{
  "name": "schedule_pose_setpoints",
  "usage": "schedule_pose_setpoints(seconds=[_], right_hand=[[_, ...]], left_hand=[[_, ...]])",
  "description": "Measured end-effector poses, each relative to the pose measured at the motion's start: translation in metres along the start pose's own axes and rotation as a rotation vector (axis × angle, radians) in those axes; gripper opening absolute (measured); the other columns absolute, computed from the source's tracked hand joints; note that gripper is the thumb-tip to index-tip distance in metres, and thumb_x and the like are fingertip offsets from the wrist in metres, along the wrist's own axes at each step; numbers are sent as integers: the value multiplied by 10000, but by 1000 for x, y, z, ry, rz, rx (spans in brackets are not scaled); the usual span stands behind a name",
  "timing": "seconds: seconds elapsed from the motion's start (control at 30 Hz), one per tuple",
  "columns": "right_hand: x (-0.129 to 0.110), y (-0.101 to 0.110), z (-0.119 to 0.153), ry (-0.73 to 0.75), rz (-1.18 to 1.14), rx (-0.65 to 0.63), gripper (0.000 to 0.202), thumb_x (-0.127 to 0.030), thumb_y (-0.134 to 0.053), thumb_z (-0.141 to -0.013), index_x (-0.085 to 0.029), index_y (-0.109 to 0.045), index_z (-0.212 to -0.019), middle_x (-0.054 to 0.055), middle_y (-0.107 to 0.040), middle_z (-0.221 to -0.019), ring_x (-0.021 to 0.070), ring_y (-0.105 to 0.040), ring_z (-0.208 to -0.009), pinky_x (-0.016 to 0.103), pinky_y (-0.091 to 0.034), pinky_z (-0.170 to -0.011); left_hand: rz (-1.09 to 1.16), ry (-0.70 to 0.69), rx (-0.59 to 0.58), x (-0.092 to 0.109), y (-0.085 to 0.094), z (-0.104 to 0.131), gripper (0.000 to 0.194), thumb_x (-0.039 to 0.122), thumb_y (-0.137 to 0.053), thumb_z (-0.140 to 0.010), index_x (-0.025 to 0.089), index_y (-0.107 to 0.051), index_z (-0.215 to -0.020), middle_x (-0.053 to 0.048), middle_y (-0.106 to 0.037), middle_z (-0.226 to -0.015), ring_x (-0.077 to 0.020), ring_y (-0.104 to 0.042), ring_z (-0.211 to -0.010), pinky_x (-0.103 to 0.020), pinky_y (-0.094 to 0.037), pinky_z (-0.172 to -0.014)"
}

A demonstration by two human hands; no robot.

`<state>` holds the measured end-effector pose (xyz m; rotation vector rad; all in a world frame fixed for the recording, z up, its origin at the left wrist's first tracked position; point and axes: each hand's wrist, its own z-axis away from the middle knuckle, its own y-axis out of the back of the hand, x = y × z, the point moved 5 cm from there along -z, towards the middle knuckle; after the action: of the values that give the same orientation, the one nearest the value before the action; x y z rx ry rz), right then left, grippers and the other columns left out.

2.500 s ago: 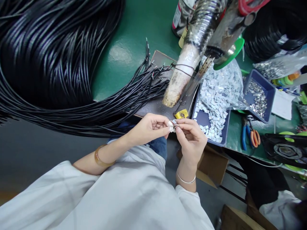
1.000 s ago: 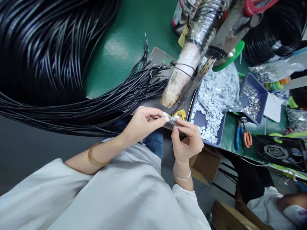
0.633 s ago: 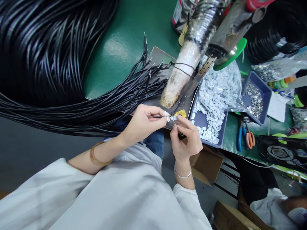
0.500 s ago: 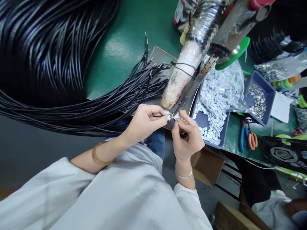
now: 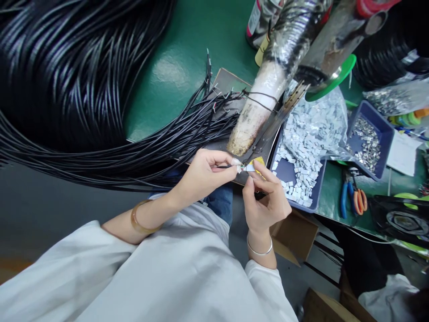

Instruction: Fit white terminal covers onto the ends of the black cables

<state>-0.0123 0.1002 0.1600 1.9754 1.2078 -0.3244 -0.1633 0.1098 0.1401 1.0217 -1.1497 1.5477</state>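
Note:
My left hand [image 5: 214,172] is closed in a pinch on the end of a black cable [image 5: 224,167], thumb and forefinger near its stripped tip. Thin coloured wires show just past these fingertips, meeting a small white piece [image 5: 249,168] that looks like a connector housing. My right hand [image 5: 266,197] is curled around the far end of that piece. Its forefinger lies against the piece and its thumb is slightly below; the exact contact is too small to make out. A yellow patch [image 5: 259,162] lies behind the right fingertips.
A bundle of black cables [image 5: 161,147] runs in from the left, beside a large cable coil [image 5: 67,67]. A wrapped tube [image 5: 253,107] leans over the work spot. On the right are a tray [image 5: 283,170] of white pieces, a tray [image 5: 385,134] of metal parts and pliers [image 5: 358,201].
The right thumb has dropped slightly away from the forefinger, and more of the white piece shows. The left hand keeps its pinch on the cable. The whole view has shifted a little.

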Motion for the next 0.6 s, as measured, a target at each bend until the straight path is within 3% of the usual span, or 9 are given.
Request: schedule_pose_setpoints(seconds=[0.17, 0.4, 0.6], right_hand=[[1, 1, -2, -25, 36, -41, 175, -94, -672, -821, -223, -636, -934, 53, -762, -1081, 179, -750, -937, 253, -616, -628], [-4, 1, -4, 53, 78, -15, 180, -74, -692, -800, -211, -633, -902, 56, -764, -1056, 156, -744, -891, 240, -602, -632], [1, -1, -6, -1, 65, -5, 161, -76, -690, -806, -204, -652, -897, 53, -759, -1048, 155, -737, -900, 221, -581, -584]], left_hand=[[-45, -3, -46, -1, 0, 3, 93, 200, -733, -706, 117, -775, -722, -15, -679, -617, -102, -556, -548, -191, -410, -489], [-6, -64, -37, 1, -1, 2, 67, 146, -720, -685, 111, -769, -716, -26, -729, -710, -103, -615, -625, -168, -490, -586], [-50, -115, 32, 2, -3, 1, 85, 141, -682, -717, 107, -760, -718, -5, -688, -633, -88, -595, -589, -147, -483, -550]])
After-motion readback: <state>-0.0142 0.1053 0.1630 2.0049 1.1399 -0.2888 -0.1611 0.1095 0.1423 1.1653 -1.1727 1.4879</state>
